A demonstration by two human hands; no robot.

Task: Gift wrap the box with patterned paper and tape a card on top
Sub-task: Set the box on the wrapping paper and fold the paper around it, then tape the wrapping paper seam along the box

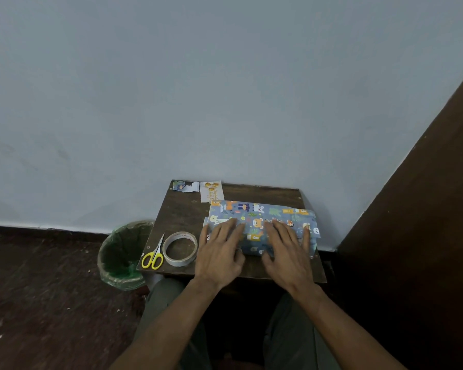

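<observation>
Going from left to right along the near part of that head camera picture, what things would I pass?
Bin → scissors → tape roll → left hand → right hand, both hands resting flat on the wrapped box.

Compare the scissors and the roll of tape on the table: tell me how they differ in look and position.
The scissors are slim, with yellow handles and closed metal blades pointing away from the person; the roll of tape is a pale ring with an open centre, lying flat. The scissors lie nearest the table's left edge, while the roll of tape sits between them and the left hand. Neither is being touched; both lie side by side on the table.
</observation>
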